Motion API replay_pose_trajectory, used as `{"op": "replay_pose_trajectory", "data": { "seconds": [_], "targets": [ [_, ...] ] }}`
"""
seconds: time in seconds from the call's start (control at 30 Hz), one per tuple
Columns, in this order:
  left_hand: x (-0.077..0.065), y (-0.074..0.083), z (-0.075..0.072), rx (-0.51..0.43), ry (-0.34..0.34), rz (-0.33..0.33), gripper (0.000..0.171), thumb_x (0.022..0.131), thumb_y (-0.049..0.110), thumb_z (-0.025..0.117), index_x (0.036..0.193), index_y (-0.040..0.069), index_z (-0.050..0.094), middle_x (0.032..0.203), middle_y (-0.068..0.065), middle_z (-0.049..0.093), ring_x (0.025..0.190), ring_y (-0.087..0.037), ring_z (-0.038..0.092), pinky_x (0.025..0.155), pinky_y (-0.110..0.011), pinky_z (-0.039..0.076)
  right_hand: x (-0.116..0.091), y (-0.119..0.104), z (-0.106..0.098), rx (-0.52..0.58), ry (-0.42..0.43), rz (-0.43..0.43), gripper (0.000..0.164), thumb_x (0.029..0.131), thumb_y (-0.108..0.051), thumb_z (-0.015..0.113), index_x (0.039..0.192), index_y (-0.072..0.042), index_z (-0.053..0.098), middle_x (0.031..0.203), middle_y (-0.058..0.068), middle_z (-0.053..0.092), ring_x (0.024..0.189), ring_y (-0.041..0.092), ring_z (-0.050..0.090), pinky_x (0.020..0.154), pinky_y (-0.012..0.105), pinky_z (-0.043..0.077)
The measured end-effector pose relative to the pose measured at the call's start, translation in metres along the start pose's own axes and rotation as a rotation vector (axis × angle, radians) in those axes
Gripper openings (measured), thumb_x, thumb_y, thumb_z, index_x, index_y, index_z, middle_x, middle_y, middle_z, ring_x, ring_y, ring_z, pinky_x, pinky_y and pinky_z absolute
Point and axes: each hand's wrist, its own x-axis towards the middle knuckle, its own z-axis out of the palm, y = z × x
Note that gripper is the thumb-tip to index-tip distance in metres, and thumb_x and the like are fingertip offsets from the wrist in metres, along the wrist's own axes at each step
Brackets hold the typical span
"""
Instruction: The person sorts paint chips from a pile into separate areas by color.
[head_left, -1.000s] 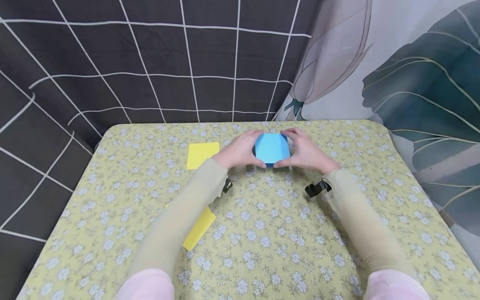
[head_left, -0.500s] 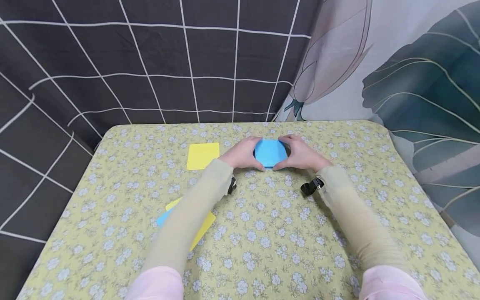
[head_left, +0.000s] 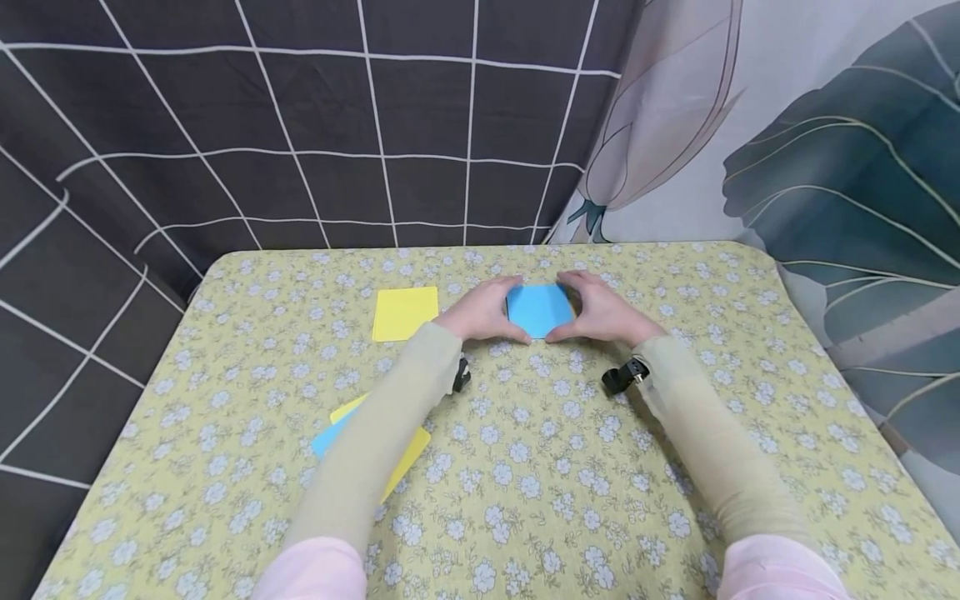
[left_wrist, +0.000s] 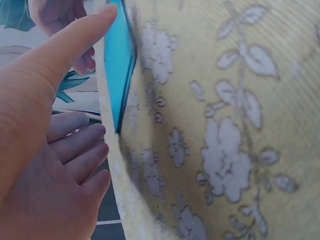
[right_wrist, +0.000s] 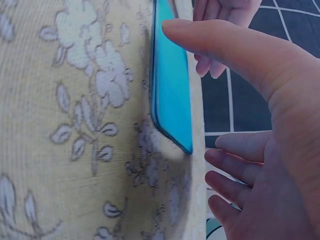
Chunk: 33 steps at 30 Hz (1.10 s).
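A thin stack of blue square paper (head_left: 538,312) lies flat on the flowered cloth near the table's far side. My left hand (head_left: 486,312) holds its left side, thumb at the near edge and forefinger at the far edge. Mirroring this on the right side is my right hand (head_left: 602,310). In the left wrist view, the left thumb (left_wrist: 75,42) lies over the blue stack (left_wrist: 119,70), while the other fingers extend beyond. The right wrist view has the right thumb (right_wrist: 215,40) against the blue stack's edge (right_wrist: 172,90); lower fingers stand apart from it.
Yellow square paper (head_left: 406,314) lies left of my left hand. Nearer, partly under the left forearm, are a yellow sheet (head_left: 408,458) and a blue sheet (head_left: 327,437). A dark gridded curtain (head_left: 315,108) hangs behind the table, a leaf-patterned one (head_left: 847,183) at right.
Both hands have brought the blue stack down and slightly nearer, so it now lies flat. The left forearm has shifted right, uncovering part of the blue sheet beneath it.
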Motion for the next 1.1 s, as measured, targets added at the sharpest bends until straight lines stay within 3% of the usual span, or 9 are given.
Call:
{"op": "replay_pose_trajectory", "data": {
  "seconds": [0.13, 0.37, 0.53, 1.1],
  "targets": [
    [-0.005, 0.003, -0.005, 0.002, 0.022, 0.007, 0.110, 0.075, 0.042, 0.091, 0.157, -0.001, 0.032, 0.157, -0.016, 0.041, 0.139, -0.029, 0.043, 0.115, -0.038, 0.036, -0.002, -0.004, -0.002, -0.003, 0.002, -0.004, 0.114, 0.068, -0.045, 0.093, 0.155, 0.002, 0.036, 0.160, 0.023, 0.030, 0.146, 0.042, 0.027, 0.115, 0.061, 0.029],
    [-0.018, 0.009, -0.015, 0.023, 0.044, 0.013, 0.110, 0.077, 0.046, 0.089, 0.159, 0.001, 0.030, 0.162, -0.015, 0.033, 0.148, -0.029, 0.029, 0.121, -0.040, 0.024, -0.005, -0.011, -0.003, -0.020, 0.022, -0.006, 0.118, 0.065, -0.048, 0.094, 0.157, -0.002, 0.035, 0.160, 0.022, 0.031, 0.146, 0.042, 0.028, 0.114, 0.063, 0.030],
    [-0.030, 0.007, -0.022, 0.005, 0.078, 0.021, 0.111, 0.077, 0.051, 0.087, 0.160, 0.004, 0.029, 0.163, -0.015, 0.031, 0.150, -0.030, 0.025, 0.121, -0.043, 0.023, -0.008, -0.017, -0.005, -0.016, 0.029, -0.016, 0.118, 0.065, -0.046, 0.094, 0.157, -0.003, 0.034, 0.160, 0.022, 0.031, 0.144, 0.042, 0.030, 0.112, 0.064, 0.032],
    [-0.083, 0.003, -0.030, -0.036, 0.150, 0.005, 0.110, 0.079, 0.049, 0.087, 0.162, 0.010, 0.026, 0.166, -0.006, 0.025, 0.152, -0.025, 0.020, 0.122, -0.041, 0.019, -0.016, -0.041, -0.003, -0.021, 0.045, -0.081, 0.116, 0.066, -0.044, 0.095, 0.158, -0.006, 0.035, 0.162, 0.018, 0.032, 0.147, 0.039, 0.028, 0.115, 0.065, 0.027]
  ]
}}
